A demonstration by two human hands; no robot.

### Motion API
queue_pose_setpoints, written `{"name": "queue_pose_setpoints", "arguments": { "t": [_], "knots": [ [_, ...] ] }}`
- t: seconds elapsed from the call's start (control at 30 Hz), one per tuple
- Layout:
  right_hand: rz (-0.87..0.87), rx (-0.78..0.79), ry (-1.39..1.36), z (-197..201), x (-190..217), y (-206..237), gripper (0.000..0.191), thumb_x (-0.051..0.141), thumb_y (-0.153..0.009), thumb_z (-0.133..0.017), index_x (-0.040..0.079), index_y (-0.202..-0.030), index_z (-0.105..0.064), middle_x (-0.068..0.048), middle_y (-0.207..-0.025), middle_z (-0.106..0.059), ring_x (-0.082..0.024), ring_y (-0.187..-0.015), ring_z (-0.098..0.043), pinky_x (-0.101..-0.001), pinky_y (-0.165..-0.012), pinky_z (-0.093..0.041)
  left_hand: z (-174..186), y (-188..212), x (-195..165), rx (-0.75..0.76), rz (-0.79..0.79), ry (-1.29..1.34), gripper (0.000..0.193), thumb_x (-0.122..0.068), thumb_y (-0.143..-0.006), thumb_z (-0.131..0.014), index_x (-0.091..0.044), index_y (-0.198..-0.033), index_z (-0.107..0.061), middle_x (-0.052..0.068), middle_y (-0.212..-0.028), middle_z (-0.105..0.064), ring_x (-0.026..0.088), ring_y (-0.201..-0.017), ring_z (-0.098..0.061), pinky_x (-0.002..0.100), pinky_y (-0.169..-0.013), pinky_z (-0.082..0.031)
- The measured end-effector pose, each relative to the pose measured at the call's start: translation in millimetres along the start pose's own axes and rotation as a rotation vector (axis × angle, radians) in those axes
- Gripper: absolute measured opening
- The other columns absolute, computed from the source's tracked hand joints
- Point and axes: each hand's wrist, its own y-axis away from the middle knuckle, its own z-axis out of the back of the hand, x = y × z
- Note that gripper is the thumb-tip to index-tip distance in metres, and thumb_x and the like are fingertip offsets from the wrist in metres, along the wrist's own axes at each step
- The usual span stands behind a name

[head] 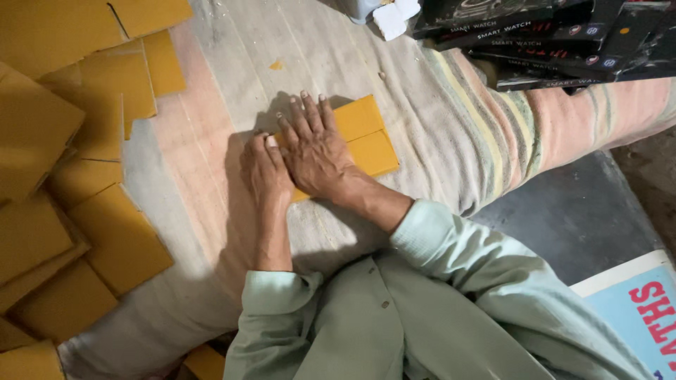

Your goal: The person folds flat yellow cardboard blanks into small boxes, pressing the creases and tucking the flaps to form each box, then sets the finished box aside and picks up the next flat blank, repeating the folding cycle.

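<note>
We find both hands resting on a folded yellow card piece (pixel 362 141) that lies flat on a pale striped cloth (pixel 451 119) near the middle of the view. Our right hand (pixel 317 151) lies palm down on the card, its fingers (pixel 308 112) spread slightly and stretched forward, pressing the fold flat rather than gripping it. Our left hand (pixel 266 172) sits just beside it, touching the card's left edge, fingers held together and flat; nothing is pinched between them. The card shows a crease running across it, with the upper flap and the lower flap both visible to the right of the hands; the part beneath the palms is hidden. Both forearms come out of pale green sleeves (pixel 451 246) at the bottom of the frame. To the left, well apart from the hands, a loose heap of flat yellow card blanks (pixel 77 204) overlaps across the cloth and runs off the frame edge. At the top right, a stack of black printed boxes (pixel 556 35) rests on the cloth, with a white object (pixel 394 15) just beside it. A small yellow scrap (pixel 277 65) lies on the cloth above the hands.
</note>
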Motion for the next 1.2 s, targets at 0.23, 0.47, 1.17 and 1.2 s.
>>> {"name": "queue_pose_setpoints", "arguments": {
  "t": [0.23,0.47,1.17,1.2],
  "knots": [
    [-0.039,-0.056,-0.007,7,-53,10,0.069,0.047,-0.101,-0.031,0.005,-0.154,-0.041,-0.029,-0.159,-0.028,-0.049,-0.149,-0.014,-0.0631,-0.119,-0.001,1,1,-1,0.031,0.032,-0.04,0.042,-0.035,-0.111,-0.038,-0.004,-0.128,-0.06,0.02,-0.13,-0.063,0.042,-0.123,-0.055,0.055,-0.103,-0.042],
    [-0.197,-0.11,0.072,24,-84,29,0.064,0.048,-0.105,-0.034,0.005,-0.152,-0.044,-0.033,-0.159,-0.029,-0.053,-0.15,-0.014,-0.0656,-0.118,-0.001,8,4,-15,0.035,-0.021,-0.202,0.037,-0.031,-0.11,-0.042,-0.002,-0.128,-0.059,0.023,-0.131,-0.061,0.041,-0.123,-0.055,0.054,-0.104,-0.042],
    [0.15,-0.156,0.003,42,-72,5,0.022,0.027,-0.088,-0.06,0.009,-0.085,-0.071,-0.015,-0.088,-0.067,-0.033,-0.084,-0.064,-0.0478,-0.073,-0.047,-11,-32,-65,0.263,-0.32,-0.333,0.034,-0.026,-0.107,-0.043,-0.003,-0.104,-0.069,0.021,-0.104,-0.072,0.042,-0.099,-0.066,0.056,-0.092,-0.048],
    [0.159,-0.196,-0.024,42,-72,6,0.023,0.028,-0.089,-0.06,0.008,-0.085,-0.07,-0.015,-0.087,-0.067,-0.033,-0.084,-0.063,-0.0468,-0.073,-0.047,-11,-32,-66,0.239,-0.354,-0.323,0.034,-0.024,-0.107,-0.042,-0.003,-0.104,-0.068,0.021,-0.104,-0.072,0.042,-0.101,-0.066,0.056,-0.092,-0.049]
  ]
}}
